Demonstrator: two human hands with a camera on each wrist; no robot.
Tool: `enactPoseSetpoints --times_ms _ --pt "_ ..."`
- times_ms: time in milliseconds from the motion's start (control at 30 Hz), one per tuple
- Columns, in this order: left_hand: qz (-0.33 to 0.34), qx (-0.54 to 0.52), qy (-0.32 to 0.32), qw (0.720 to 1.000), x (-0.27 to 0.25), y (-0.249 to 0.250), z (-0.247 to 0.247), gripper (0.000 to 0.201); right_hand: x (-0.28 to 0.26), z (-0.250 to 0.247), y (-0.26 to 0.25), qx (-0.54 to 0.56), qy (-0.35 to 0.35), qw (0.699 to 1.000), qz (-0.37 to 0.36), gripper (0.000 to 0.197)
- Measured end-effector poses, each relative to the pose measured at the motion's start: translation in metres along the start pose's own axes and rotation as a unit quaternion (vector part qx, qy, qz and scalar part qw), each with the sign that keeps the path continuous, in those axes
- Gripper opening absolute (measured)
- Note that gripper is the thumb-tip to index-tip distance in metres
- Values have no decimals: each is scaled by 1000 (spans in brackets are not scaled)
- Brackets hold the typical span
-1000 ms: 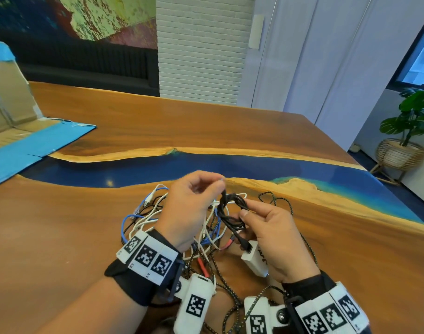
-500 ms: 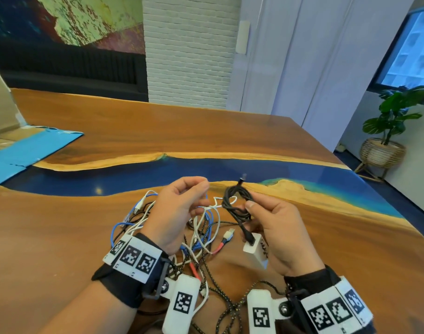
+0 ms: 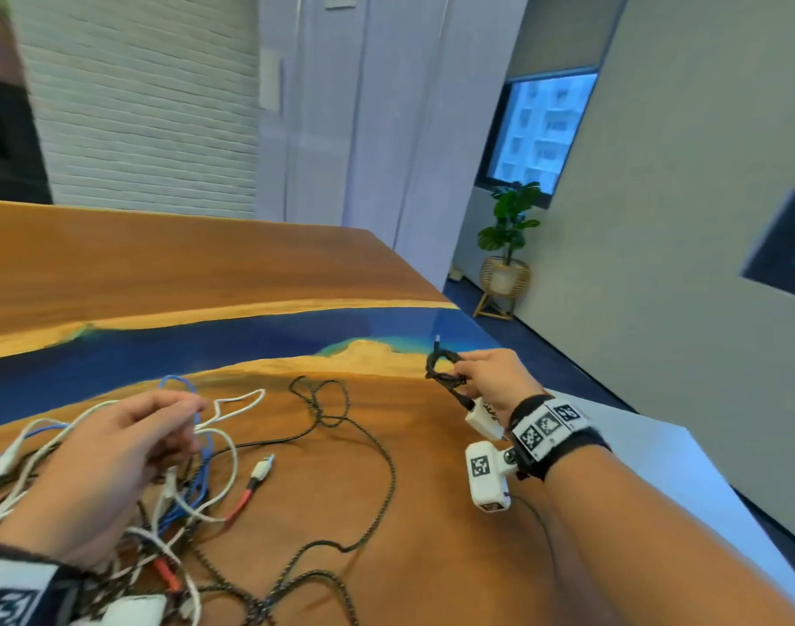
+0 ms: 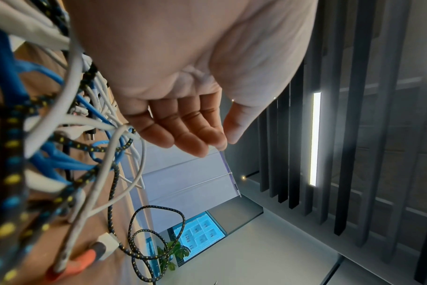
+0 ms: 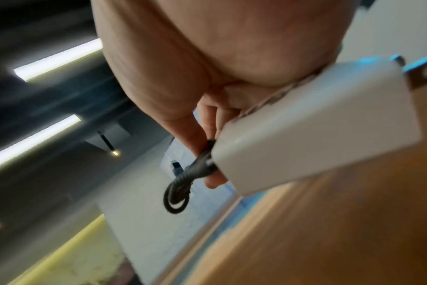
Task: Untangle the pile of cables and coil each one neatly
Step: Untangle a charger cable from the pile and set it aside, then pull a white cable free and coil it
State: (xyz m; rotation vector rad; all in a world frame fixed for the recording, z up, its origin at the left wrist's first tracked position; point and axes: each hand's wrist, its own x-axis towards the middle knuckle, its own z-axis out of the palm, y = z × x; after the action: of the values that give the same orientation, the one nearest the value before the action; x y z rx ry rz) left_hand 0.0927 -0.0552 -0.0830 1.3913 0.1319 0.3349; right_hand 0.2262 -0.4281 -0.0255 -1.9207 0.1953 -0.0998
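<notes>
Two hands over a wooden tabletop (image 3: 206, 273) with a blue resin band. One small black coiled cable (image 3: 442, 369) pinched in the right hand (image 3: 493, 377), at the far right of the tabletop, well apart from the rest. One white charger block (image 3: 482, 417) plugged onto that cable, tucked under the right palm; in the right wrist view, fingers curled around the cord just where it leaves the block (image 5: 317, 123). Coil loop stood roughly upright, its free connector tip pointing up and away; long axis from the block at the near end up to the loop at the far end.

Left hand (image 3: 115, 458) at the near left, resting over the tangled pile (image 3: 179, 472), fingers loosely extended and close together, thumb near the forefinger; in the left wrist view (image 4: 183, 125) nothing plainly held, white strands passing just beside the little finger.

In the pile: at least one blue cable (image 3: 179, 386), several white strands, exact count not clear, and one red-collared cable (image 3: 246, 494) ending in a white plug pointing far-right. One black braided cable with yellow and blue flecks (image 3: 382, 481) trailing right of the pile, between the hands, looped at the far end and running back toward the near edge.
</notes>
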Motion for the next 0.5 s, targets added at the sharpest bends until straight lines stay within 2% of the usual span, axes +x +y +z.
enactPoseSetpoints --times_ms 100,133,200,233,267,333,400,433,500 --pt "7 -8 -9 1000 5 -6 -4 20 26 -19 27 -116 2 993 8 29" --pt "9 -13 -19 1000 6 -6 -6 18 33 -24 34 -155 -26 988 -1 33" --pt "15 -19 -36 999 8 -6 -6 28 40 -25 46 -303 -23 952 -22 35" --pt "13 -17 -40 999 8 -5 -7 31 45 -23 48 -334 -20 942 -27 35" --pt "8 -14 -40 999 9 -6 -7 27 48 -21 47 -344 -34 938 -39 36" --pt "-7 -2 -40 999 8 -7 -8 20 46 -12 41 -358 -12 933 -28 38" --pt "-14 -5 -31 999 9 -9 -9 20 40 -3 42 -351 -33 935 -23 39" --pt "-12 -12 -25 1000 10 -9 -10 21 39 0 38 -355 -36 934 5 39" --pt "-10 -36 -20 999 8 -7 -8 27 47 1 37 -326 -34 945 3 35"
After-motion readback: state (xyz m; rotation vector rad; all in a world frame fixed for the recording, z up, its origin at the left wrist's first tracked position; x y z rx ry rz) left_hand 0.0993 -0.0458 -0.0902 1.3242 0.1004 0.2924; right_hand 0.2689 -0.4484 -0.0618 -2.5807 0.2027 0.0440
